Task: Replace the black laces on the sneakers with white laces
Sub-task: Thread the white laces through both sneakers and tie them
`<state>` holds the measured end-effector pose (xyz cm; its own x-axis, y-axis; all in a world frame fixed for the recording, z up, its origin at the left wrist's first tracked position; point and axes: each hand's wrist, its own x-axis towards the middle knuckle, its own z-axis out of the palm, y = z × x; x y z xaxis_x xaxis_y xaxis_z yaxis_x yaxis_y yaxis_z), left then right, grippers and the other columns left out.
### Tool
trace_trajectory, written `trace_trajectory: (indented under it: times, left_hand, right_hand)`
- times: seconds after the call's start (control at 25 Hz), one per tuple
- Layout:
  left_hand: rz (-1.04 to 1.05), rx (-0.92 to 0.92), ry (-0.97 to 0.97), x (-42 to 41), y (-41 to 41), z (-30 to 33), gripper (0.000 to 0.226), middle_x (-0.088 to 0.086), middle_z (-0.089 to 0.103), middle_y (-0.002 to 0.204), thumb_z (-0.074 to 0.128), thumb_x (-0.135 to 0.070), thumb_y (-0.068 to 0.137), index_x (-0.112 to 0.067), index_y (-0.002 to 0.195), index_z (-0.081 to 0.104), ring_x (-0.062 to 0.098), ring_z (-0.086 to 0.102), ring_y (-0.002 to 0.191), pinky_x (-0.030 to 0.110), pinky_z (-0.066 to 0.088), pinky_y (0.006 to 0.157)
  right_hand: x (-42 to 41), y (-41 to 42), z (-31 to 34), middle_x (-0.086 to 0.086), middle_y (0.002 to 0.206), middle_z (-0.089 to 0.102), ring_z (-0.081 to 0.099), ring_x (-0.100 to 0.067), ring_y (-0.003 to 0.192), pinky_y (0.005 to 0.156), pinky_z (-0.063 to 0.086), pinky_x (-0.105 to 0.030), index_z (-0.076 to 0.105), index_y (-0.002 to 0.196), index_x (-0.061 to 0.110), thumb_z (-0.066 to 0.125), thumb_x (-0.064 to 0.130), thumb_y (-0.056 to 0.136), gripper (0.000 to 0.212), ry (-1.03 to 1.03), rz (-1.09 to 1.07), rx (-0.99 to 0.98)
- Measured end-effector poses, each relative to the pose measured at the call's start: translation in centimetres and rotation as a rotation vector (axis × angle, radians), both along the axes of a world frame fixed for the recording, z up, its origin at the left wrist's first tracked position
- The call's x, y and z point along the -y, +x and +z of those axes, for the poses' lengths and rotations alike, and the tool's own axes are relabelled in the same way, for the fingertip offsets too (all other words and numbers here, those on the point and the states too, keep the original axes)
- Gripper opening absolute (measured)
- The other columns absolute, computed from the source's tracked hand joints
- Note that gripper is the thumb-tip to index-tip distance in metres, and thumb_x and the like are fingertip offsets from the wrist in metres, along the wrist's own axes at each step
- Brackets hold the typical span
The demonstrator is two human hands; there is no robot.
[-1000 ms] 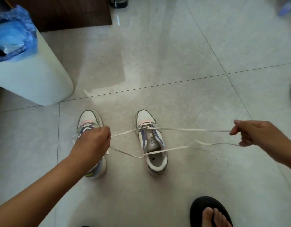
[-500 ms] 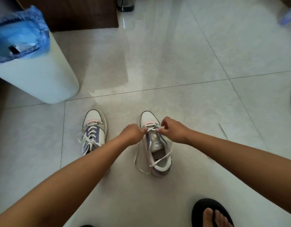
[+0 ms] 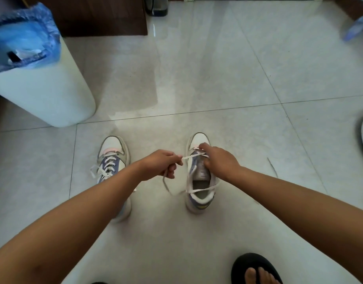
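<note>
Two sneakers, one loose white lace

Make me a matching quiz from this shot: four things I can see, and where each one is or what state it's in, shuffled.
Things:
1. left-hand white and purple sneaker
2. right-hand white and purple sneaker
3. white bin with blue liner
4. black slipper

States:
A. on a foot
B. far left on the floor
C. laced up in white
D. lace only at the toe end

Pairs: 1-C, 2-D, 3-B, 4-A

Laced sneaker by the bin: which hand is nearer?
Left. The left hand hangs just right of the laced sneaker; the right hand rests on the other sneaker.
</note>
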<state>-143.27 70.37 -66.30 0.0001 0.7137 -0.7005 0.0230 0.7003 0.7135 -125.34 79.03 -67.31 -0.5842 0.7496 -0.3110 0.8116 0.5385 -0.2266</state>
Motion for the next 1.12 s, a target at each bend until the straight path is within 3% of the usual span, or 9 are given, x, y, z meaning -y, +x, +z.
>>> trace_trajectory:
  times: [0.08,0.16,0.28,0.44,0.6,0.68,0.76,0.92,1.12]
  left_hand:
    - [0.010,-0.051,0.016,0.1,-0.1,0.6,0.023,0.003,0.053,0.061,0.053,-0.023,0.096,-0.007,0.084,0.064,0.016,0.054,0.055,0.033,0.055,0.071]
    - [0.017,-0.077,0.042,0.0,0.4,1.3,0.020,0.005,0.060,0.068,0.055,-0.022,0.095,-0.008,0.085,0.064,0.015,0.060,0.062,0.032,0.055,0.072]
    - [0.036,-0.057,0.082,-0.2,0.7,2.5,0.020,0.006,0.063,0.071,0.054,-0.022,0.095,-0.008,0.085,0.065,0.017,0.062,0.066,0.031,0.055,0.074]
    - [0.027,-0.003,0.100,0.1,0.2,3.6,0.022,0.003,0.058,0.063,0.055,-0.023,0.095,-0.006,0.087,0.066,0.017,0.058,0.063,0.031,0.054,0.075]
    - [0.065,-0.001,0.115,0.5,0.2,4.4,0.023,0.001,0.056,0.060,0.055,-0.024,0.094,-0.008,0.083,0.067,0.016,0.056,0.059,0.032,0.054,0.075]
    - [0.105,0.005,0.135,0.8,-0.5,4.9,0.023,0.000,0.057,0.058,0.056,-0.023,0.094,-0.008,0.081,0.068,0.015,0.056,0.058,0.034,0.054,0.078]
    - [0.153,-0.001,0.163,1.6,-1.5,5.5,0.022,0.000,0.057,0.058,0.056,-0.022,0.093,-0.008,0.081,0.069,0.014,0.056,0.056,0.035,0.054,0.080]
    - [0.302,0.011,0.215,3.1,-3.6,6.4,0.020,0.005,0.059,0.064,0.058,-0.017,0.091,-0.006,0.078,0.070,0.014,0.059,0.060,0.028,0.057,0.074]
    - [0.241,-0.028,0.172,5.3,-6.8,7.1,0.020,0.007,0.066,0.069,0.057,-0.017,0.089,-0.007,0.076,0.069,0.017,0.066,0.068,0.029,0.055,0.076]
  right_hand:
    - [-0.5,0.5,-0.5,-0.012,0.087,0.062,0.061,-0.033,0.074,0.051,0.044,-0.033,0.066,0.104,0.017,0.079,0.012,0.064,0.042,0.315,0.240,-0.028]
    - [-0.8,0.2,-1.0,-0.009,0.078,0.065,0.063,-0.031,0.065,0.047,0.046,-0.032,0.071,0.089,0.013,0.085,0.008,0.052,0.040,0.389,0.429,-0.141]
    - [-0.4,-0.5,-0.6,-0.007,0.081,0.067,0.064,-0.030,0.069,0.054,0.049,-0.035,0.070,0.084,0.010,0.072,0.017,0.068,0.018,0.299,0.497,-0.367]
    - [0.2,-1.6,-0.1,-0.005,0.079,0.067,0.064,-0.026,0.068,0.055,0.050,-0.033,0.068,0.084,0.008,0.058,0.028,0.078,0.023,0.378,0.479,-0.502]
    - [-0.2,-2.7,0.4,-0.009,0.078,0.067,0.063,-0.029,0.068,0.056,0.050,-0.034,0.068,0.083,0.005,0.054,0.009,0.080,0.015,0.450,0.512,-0.517]
    - [-1.5,-2.6,1.6,-0.013,0.090,0.068,0.063,-0.033,0.081,0.066,0.050,-0.037,0.069,0.095,0.003,0.055,0.003,0.084,0.018,0.302,0.274,-0.501]
    - [-3.4,-2.3,2.7,-0.012,0.101,0.068,0.060,-0.029,0.095,0.079,0.044,-0.034,0.068,0.104,0.004,0.048,0.007,0.093,0.023,0.008,-0.136,-0.508]
    - [-6.7,-1.4,3.9,-0.011,0.079,0.061,0.056,-0.023,0.074,0.062,0.040,-0.028,0.063,0.073,0.009,0.048,0.007,0.092,0.025,-0.449,-0.713,-0.685]
    - [-7.9,-0.3,3.5,-0.005,0.067,0.049,0.045,-0.013,0.057,0.060,0.044,-0.026,0.056,0.070,0.008,0.056,0.002,0.090,0.021,-0.658,-1.051,-0.693]
